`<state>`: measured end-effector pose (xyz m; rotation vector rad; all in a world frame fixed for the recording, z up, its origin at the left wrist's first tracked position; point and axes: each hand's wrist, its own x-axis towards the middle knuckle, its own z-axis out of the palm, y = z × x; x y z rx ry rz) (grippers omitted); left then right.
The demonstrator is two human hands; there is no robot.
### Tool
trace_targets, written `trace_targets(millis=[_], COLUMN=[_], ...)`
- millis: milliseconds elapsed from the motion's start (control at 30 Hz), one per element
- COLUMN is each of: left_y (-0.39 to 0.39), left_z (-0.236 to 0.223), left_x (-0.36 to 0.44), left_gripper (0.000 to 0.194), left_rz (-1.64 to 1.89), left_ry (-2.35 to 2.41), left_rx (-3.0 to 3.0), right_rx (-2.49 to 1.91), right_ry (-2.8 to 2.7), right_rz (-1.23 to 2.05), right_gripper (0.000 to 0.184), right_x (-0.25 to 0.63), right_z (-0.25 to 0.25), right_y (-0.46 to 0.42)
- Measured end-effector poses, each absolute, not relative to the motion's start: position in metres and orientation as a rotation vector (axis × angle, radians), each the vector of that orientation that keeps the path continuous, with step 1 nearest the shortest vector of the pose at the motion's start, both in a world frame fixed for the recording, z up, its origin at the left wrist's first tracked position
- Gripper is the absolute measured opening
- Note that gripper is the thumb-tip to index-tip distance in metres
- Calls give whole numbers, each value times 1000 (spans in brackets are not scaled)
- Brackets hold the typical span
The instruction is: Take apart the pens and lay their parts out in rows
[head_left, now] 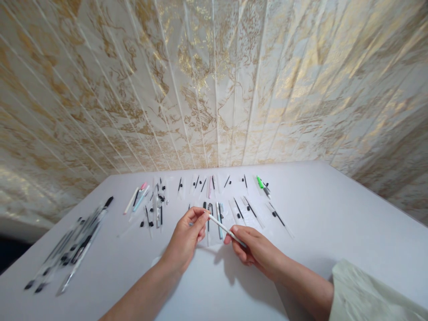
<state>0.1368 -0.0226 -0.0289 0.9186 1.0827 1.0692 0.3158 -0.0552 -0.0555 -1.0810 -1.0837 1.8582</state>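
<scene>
A slim white pen (223, 226) slants between my two hands above the near middle of the table. My left hand (187, 236) is closed, with thumb and forefinger pinching the pen's upper left end, so the tip is hidden. Lower down, my right hand (252, 247) grips the other end between thumb and fingers. Just beyond the pen lie a light blue pen (220, 220) and a dark-capped clear pen (210, 209). Sheets of white paper or film (230, 285) appear to lie beneath my hands.
Disassembled pens with loose black caps (248, 208) lie in rows across the white table (351, 214). To the left is a heap of clear pen barrels (72, 249). A green-and-grey pen (261, 182) lies at the back right. A gold-patterned curtain (214, 89) hangs behind.
</scene>
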Motion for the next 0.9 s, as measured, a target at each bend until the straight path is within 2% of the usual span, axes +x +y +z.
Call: trace_targets(millis=[133, 333, 467, 633, 900], left_y=[-22, -21, -22, -22, -22], left_z=[-31, -31, -29, -29, -31], left_x=[136, 136, 136, 136, 136], left_gripper=[31, 30, 31, 30, 30], left_rz=[1073, 1079, 1076, 1087, 1087], left_ry=[1078, 1080, 1087, 1089, 1094], left_rx=[921, 914, 909, 905, 910], right_rx=[-1057, -1075, -1093, -1094, -1055], right_ry=[-1072, -1051, -1086, -1088, -1072], right_rz=[1818, 1795, 1842, 1782, 1803], right_gripper=[34, 36, 44, 35, 36], right_x=[315, 314, 315, 315, 314], right_z=[-55, -53, -54, -56, -55], right_y=[-54, -54, -55, -54, -55])
